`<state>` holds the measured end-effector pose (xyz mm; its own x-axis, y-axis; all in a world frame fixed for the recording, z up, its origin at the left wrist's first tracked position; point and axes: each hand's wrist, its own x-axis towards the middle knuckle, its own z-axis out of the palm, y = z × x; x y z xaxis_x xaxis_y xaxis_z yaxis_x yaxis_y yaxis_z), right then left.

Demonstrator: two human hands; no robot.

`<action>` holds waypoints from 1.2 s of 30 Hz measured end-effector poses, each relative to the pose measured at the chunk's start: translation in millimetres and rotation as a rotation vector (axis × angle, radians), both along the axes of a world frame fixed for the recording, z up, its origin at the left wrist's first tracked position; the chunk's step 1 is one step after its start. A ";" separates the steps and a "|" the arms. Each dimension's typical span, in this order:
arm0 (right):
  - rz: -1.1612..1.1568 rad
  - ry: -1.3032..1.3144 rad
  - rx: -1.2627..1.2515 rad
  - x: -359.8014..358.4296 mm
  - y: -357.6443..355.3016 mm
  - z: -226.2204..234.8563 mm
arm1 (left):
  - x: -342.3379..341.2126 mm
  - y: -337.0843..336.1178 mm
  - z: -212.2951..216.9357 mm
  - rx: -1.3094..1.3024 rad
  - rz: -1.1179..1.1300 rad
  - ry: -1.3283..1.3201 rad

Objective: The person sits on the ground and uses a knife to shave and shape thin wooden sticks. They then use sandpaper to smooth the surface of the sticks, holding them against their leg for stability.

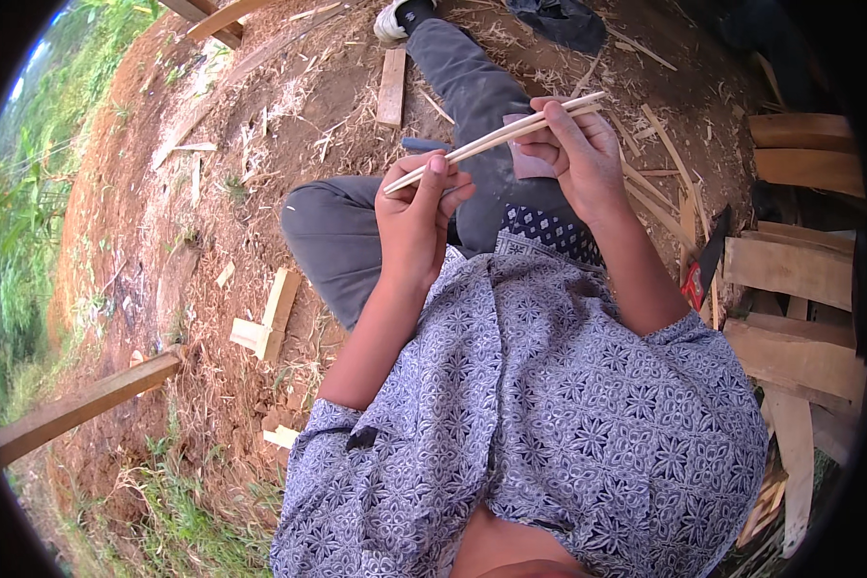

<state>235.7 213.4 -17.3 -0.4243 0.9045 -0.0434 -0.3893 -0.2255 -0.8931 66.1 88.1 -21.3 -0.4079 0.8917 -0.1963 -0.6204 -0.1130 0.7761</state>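
Two pale, thin wooden sticks (492, 140) lie close together, slanting up to the right across my lap. Near their lower ends, my left hand (416, 204) pinches them between thumb and fingers. My right hand (580, 159) grips them by the upper ends, its fingers curled round. Under the right fingers, a pinkish piece of what looks like sandpaper (532, 162) rests on my dark trouser leg. A small blue-grey bar (426, 144) shows just beyond the left hand, beside my leg.
Wood shavings and offcuts litter the brown soil. A wooden block (391, 89) lies beyond my knee, a joined pair of blocks (275, 313) to the left. At right are a red-handled blade (696, 281) and stacked planks (790, 265). A beam (87, 405) juts in from the left.
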 end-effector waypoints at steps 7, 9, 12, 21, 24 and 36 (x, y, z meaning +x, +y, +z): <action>0.014 -0.036 0.052 -3.8 0.5 0.6 | -1.3 0.3 -0.4 0.027 0.016 -0.022; 0.028 -0.029 0.065 -7.1 -0.3 3.8 | -4.1 -0.2 -3.4 0.027 0.025 -0.025; 0.027 -0.026 0.068 -8.2 -1.4 5.6 | -4.3 -0.8 -6.8 0.023 0.033 -0.022; 0.034 -0.053 0.079 -6.9 -2.2 3.2 | -8.7 -0.8 -10.0 -0.013 0.016 -0.055; 0.065 -0.084 0.135 -9.1 -2.0 1.3 | -12.2 -4.5 -12.7 -0.034 0.025 -0.050; 0.036 -0.083 0.073 -7.8 0.4 -3.4 | -2.6 -2.8 0.4 -0.014 0.031 0.024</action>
